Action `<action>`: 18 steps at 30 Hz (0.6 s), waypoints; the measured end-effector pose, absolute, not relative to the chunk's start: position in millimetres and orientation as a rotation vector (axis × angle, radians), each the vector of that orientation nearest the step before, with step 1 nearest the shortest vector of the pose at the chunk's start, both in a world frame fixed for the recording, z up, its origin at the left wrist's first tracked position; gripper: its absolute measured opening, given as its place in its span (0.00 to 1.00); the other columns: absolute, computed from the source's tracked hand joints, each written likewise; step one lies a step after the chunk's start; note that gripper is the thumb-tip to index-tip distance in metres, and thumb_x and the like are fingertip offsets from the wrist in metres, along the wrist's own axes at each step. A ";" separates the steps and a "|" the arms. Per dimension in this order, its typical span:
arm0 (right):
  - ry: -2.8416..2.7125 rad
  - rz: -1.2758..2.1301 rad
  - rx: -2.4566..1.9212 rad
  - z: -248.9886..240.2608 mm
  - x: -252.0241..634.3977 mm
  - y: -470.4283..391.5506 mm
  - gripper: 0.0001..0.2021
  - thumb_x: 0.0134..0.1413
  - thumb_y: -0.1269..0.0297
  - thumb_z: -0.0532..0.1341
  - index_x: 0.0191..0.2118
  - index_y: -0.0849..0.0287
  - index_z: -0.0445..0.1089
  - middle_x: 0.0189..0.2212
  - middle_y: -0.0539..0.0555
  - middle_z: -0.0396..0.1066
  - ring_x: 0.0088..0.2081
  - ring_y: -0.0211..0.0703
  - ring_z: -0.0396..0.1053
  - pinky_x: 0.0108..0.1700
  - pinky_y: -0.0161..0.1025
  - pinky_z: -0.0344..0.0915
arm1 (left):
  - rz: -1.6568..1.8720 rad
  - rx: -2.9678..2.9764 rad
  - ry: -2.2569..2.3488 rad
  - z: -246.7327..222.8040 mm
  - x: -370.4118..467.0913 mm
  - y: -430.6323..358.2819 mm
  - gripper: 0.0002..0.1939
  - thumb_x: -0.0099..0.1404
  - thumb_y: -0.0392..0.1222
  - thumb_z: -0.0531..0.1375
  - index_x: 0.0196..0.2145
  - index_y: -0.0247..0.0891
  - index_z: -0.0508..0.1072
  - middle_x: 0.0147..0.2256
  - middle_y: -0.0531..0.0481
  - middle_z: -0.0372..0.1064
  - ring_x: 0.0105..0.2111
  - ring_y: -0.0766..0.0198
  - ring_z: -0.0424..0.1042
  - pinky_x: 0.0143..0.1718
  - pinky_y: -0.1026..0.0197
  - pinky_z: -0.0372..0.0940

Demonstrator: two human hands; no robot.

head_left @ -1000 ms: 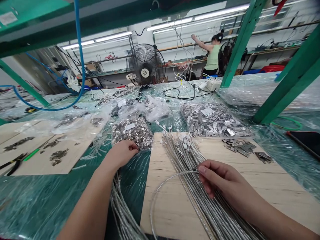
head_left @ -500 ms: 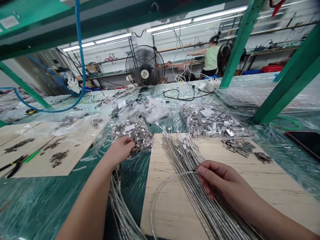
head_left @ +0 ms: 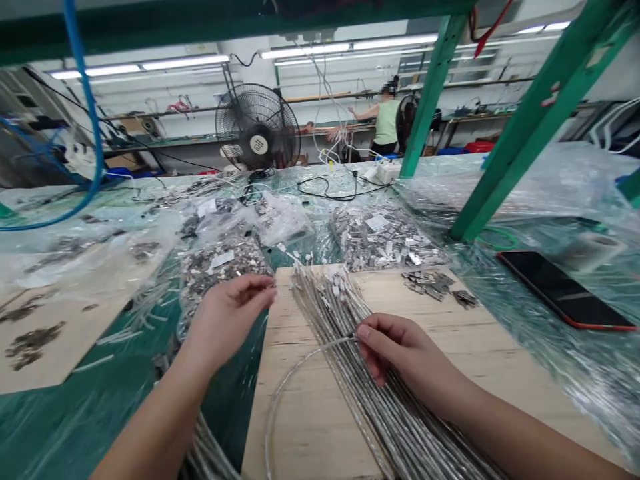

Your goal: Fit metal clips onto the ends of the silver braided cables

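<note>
Pinched at its fingertips, my left hand [head_left: 235, 310] is over the near right side of a clear bag of small metal parts [head_left: 200, 270]; anything between the fingers is too small to make out. My right hand [head_left: 395, 347] is closed on the end of one clear-sheathed cable [head_left: 285, 383], which curves down to the left. Beneath that hand lies a thick bundle of similar cables [head_left: 350, 333] with white tags at the far ends, on a pale wooden board [head_left: 310, 413]. A second cable bundle [head_left: 207, 447] is partly hidden by my left forearm.
Another bag of flat metal pieces [head_left: 385, 233] lies behind the board, with loose metal pieces [head_left: 430, 283] on its far right. A phone [head_left: 565, 287] is at the right near a green post [head_left: 480, 193]. Across the room are a fan [head_left: 257, 130] and a person [head_left: 385, 123].
My left hand has moved off the bag's middle toward the board and my right hand. The whole view has turned right, bringing the phone fully into sight. My right hand still grips the cable.
</note>
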State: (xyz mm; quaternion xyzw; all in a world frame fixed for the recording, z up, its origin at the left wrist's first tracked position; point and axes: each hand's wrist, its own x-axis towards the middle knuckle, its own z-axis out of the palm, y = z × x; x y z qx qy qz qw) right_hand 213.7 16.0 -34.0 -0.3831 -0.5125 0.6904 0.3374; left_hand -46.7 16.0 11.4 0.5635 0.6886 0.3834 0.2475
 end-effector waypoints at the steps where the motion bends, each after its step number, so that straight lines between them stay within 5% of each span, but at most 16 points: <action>1: -1.333 1.799 -1.000 -33.4 213.8 16.5 0.18 0.54 0.49 0.62 0.26 0.60 0.65 0.18 0.47 0.64 0.19 0.34 0.61 0.22 0.32 0.60 | 1.032 1.630 1.819 9.8 -34.7 11.3 0.11 0.59 0.47 0.62 0.38 0.42 0.76 0.33 0.51 0.76 0.34 0.60 0.74 0.35 0.64 0.69; 10: -1.282 1.847 -0.948 -35.7 214.7 18.5 0.18 0.53 0.49 0.63 0.28 0.61 0.67 0.20 0.47 0.65 0.19 0.33 0.62 0.22 0.32 0.61 | 0.949 2.404 1.293 -8.9 29.8 -21.4 0.08 0.67 0.36 0.57 0.42 0.42 0.73 0.38 0.49 0.74 0.38 0.63 0.73 0.40 0.63 0.69; 18: -1.296 1.843 -0.917 -36.0 215.2 19.3 0.17 0.54 0.51 0.63 0.28 0.62 0.67 0.20 0.47 0.65 0.19 0.32 0.62 0.21 0.29 0.62 | 1.009 2.330 1.330 -16.7 32.2 -13.1 0.11 0.67 0.34 0.57 0.45 0.43 0.73 0.39 0.50 0.73 0.39 0.64 0.71 0.41 0.64 0.68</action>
